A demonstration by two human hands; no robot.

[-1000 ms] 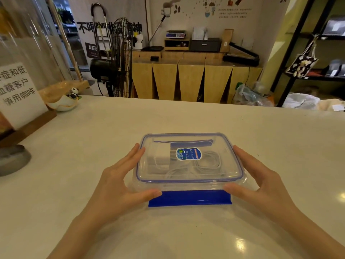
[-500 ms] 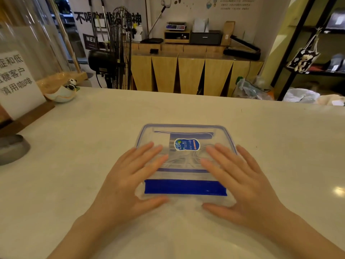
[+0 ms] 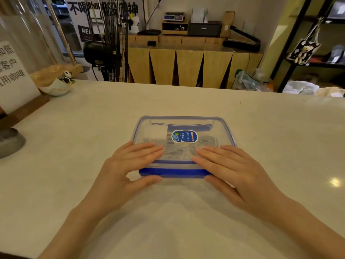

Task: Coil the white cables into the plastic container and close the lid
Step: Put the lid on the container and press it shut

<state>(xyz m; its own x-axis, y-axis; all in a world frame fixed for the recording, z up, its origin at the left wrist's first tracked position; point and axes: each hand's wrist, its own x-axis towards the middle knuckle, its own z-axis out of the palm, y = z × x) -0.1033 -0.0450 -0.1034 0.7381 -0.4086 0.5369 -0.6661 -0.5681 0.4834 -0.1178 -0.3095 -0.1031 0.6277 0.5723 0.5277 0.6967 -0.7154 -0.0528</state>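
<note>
A clear plastic container (image 3: 226,128) with a blue-rimmed lid and a blue sticker sits on the pale counter. Its lid lies flat on top. Through the lid I see coiled white cables (image 3: 206,143) and a white charger block (image 3: 155,133). A blue latch flap (image 3: 175,172) runs along the near edge. My left hand (image 3: 128,165) lies flat on the lid's near left part, thumb under the flap's left end. My right hand (image 3: 231,167) lies flat on the near right part, thumb below the flap's right end. Both sets of fingers are spread and pressing on the lid.
A sign on a wooden stand (image 3: 13,75) and a small bowl with a panda figure (image 3: 57,85) stand at the far left of the counter (image 3: 280,128). A grey round base (image 3: 9,143) sits at the left edge. A fan and wooden cabinets stand behind the counter.
My hands moved from the container's sides onto the lid and now lie flat on its near half. The view has tilted down a little, and the container sits in the same place.
</note>
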